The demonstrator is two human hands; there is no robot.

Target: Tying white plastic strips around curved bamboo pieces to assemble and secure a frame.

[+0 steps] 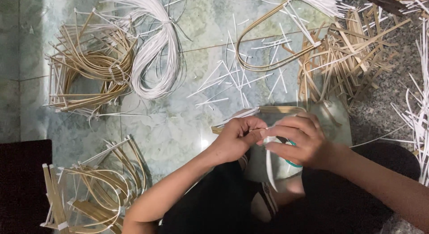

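My left hand and my right hand meet over my lap. Together they pinch a white plastic strip whose loose end hangs down between my knees. The strip lies against a bent tan bamboo loop that curves out from under both hands. A green ring-shaped thing peeks from beneath my right hand; what it is cannot be told. My fingers hide where strip and bamboo touch.
A coil of long white strips lies on the tiled floor ahead. Bundles of bent bamboo pieces sit far left, more bamboo loops near left, loose bamboo slats at right. Short white offcuts are scattered mid-floor.
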